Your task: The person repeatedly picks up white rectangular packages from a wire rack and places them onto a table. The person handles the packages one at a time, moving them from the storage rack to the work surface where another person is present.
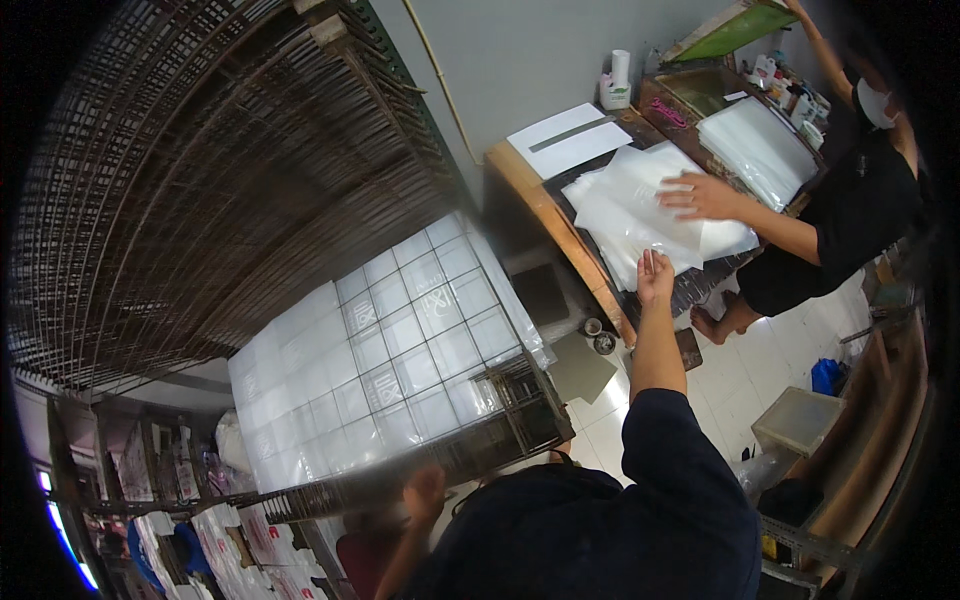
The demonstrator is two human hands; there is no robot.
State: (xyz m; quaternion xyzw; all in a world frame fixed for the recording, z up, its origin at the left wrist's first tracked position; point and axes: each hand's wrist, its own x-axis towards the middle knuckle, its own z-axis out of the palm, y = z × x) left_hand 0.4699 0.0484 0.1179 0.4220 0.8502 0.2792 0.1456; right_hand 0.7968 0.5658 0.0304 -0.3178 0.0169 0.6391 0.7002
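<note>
My right hand (655,277) reaches out to the near edge of a pile of thin, whitish translucent plastic bags (625,195) on a wooden-edged table (610,290). Its fingertips are pinched on the edge of one bag. A co-worker's hand (703,197) lies spread on the same pile, just beyond mine. My left hand (425,493) is low beside my body, near the edge of a wire drying rack (520,440); motion smears its fingers. On the rack's lower shelf lie several printed translucent bags (400,310) under a wire grid.
Many raised wire shelves (200,160) tilt overhead at the left. Across the table, a co-worker in black (850,210) lifts a green-meshed frame (725,30) beside another stack of bags (758,150). A white bottle (615,92) stands by the wall. A plastic box (798,420) is at right.
</note>
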